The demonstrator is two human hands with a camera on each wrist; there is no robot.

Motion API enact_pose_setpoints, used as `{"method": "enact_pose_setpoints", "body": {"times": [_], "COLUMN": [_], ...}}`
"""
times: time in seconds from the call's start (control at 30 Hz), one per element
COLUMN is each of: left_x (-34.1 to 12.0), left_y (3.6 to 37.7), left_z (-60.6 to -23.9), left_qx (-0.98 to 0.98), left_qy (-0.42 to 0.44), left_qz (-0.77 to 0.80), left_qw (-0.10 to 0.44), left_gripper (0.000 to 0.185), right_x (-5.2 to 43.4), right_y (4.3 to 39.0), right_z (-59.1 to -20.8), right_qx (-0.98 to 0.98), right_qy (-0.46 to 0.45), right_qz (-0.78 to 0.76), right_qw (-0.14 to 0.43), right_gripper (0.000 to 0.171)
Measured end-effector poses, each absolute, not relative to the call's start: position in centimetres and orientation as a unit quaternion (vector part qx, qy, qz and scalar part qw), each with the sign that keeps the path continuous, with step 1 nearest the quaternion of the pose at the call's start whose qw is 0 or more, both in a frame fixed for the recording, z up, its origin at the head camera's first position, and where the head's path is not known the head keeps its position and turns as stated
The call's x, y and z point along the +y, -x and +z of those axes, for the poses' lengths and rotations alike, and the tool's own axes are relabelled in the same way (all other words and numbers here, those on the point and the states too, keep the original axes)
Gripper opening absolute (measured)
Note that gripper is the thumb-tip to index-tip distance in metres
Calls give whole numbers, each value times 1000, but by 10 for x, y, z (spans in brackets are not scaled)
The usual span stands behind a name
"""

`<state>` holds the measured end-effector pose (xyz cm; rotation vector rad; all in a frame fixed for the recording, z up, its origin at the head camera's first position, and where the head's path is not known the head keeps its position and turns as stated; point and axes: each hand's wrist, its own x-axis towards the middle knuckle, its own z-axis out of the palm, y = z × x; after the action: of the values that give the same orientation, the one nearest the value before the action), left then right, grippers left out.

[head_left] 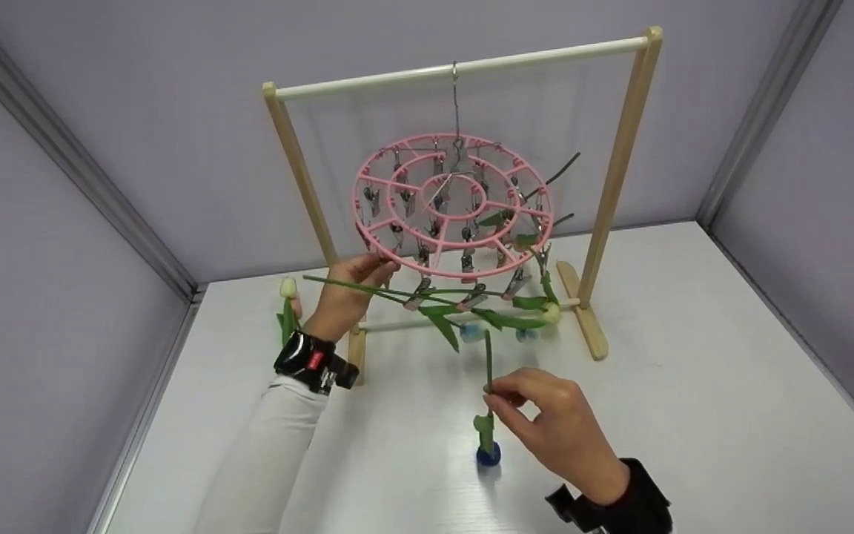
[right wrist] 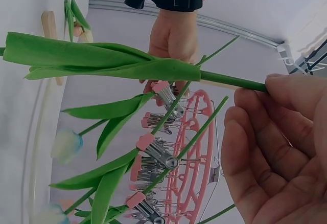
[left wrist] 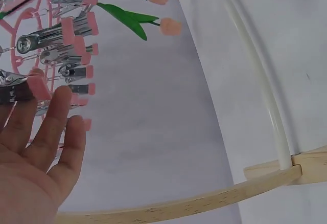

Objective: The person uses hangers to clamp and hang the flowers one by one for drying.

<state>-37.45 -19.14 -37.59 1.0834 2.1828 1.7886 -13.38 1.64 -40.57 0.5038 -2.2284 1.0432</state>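
White desk [head_left: 694, 386] carries wooden rack [head_left: 623, 163]; pink clip hanger [head_left: 451, 204] hangs from top bar, far clips crowded, hard to separate. Left hand [head_left: 345, 297] at hanger's near-left rim, fingers [left wrist: 53, 119] loosely straight beside a clip; contact unclear. Right hand [head_left: 553, 426] pinches green tulip stem [head_left: 488, 363] between thumb and fingers, low over desk; blue bloom [head_left: 488, 454] below, partly hidden by leaf. Other stems clipped to hanger; blooms blurred.
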Motion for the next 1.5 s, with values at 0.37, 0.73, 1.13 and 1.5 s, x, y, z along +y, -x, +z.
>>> {"method": "enact_pose_setpoints", "body": {"times": [0.37, 0.73, 1.13, 1.5], "left_x": [-187, -171, -164, -160], "left_y": [344, 359, 349, 337], "left_z": [-356, -370, -361, -380], "left_qx": [715, 695, 737, 730], "left_qy": [-392, -348, -299, -339], "left_qz": [565, 589, 545, 554], "left_qw": [122, 220, 268, 212], "left_gripper": [38, 32, 29, 27], "right_x": [18, 19, 14, 19], "right_y": [131, 138, 151, 174], "right_z": [-407, -403, -395, -386], "right_qx": [-840, -837, -828, -831], "right_qy": [-196, -205, -223, -179], "right_qz": [401, 402, 408, 436], "right_qw": [307, 309, 314, 297], "right_gripper": [11, 11, 14, 7]}}
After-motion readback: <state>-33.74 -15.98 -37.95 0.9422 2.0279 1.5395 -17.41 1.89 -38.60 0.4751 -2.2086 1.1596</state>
